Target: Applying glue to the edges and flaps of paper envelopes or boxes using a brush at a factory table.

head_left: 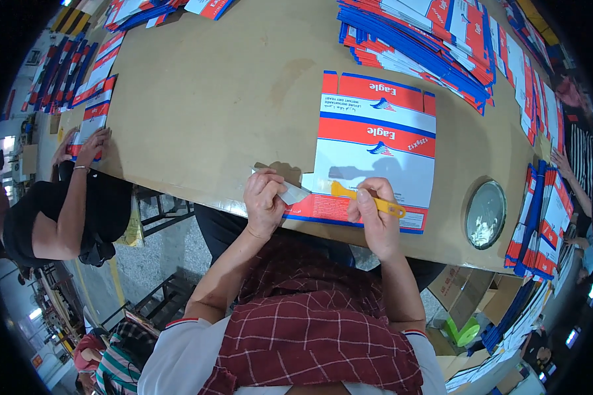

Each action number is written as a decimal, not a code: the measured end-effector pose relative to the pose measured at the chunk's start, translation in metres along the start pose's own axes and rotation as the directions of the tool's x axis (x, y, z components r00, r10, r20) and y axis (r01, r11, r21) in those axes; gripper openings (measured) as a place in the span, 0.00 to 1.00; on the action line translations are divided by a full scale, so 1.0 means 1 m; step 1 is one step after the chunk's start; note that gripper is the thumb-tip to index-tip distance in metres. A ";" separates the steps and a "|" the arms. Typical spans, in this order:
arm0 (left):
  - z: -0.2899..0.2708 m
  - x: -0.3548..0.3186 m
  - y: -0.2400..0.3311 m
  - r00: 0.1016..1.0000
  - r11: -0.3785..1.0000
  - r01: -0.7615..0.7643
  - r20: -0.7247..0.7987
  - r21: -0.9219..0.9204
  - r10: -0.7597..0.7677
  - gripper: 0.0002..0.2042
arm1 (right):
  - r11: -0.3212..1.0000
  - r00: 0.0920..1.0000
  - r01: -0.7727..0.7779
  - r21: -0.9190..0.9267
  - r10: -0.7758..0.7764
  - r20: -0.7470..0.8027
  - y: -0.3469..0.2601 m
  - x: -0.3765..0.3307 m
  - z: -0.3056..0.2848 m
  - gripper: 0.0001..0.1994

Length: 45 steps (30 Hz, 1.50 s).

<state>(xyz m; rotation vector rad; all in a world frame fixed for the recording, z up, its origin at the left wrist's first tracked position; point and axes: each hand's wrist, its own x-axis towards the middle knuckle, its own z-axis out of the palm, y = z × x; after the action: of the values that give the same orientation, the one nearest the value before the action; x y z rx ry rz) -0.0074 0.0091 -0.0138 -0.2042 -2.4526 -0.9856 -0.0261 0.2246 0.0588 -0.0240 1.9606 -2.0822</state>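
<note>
A flat printed carton blank (375, 174) in red, white and blue lies on the table in front of me, its lower edge near the table's front edge. My right hand (378, 214) is closed around a flat yellow tool (390, 208) with a widened end, held over the blank's lower part. At the blank's lower left corner, my left hand (266, 203) pinches a small pale, translucent flat piece (293, 194). What exactly this piece is cannot be made out. Shadows of both hands fall on the blank and the table.
Brown board covers the table (211, 99). A round glass-like dish (486, 215) stands at the right, beside stacked cartons (540, 220). Larger piles of carton blanks (422, 46) lie at the far right. A co-worker (66, 204) handles cartons at the left; another person's arm (571, 178) reaches in at the right.
</note>
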 end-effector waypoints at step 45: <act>0.001 0.004 0.005 1.000 0.999 0.028 0.003 -0.044 -0.028 0.11 | 0.979 0.983 -0.181 0.097 0.182 0.003 0.034 0.016 0.009 0.13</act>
<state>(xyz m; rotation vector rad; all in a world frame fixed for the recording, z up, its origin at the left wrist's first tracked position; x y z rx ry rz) -0.0093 0.0134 -0.0092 -0.1866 -2.4437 -1.0522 -0.0330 0.2115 0.0228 0.1746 1.7889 -2.0567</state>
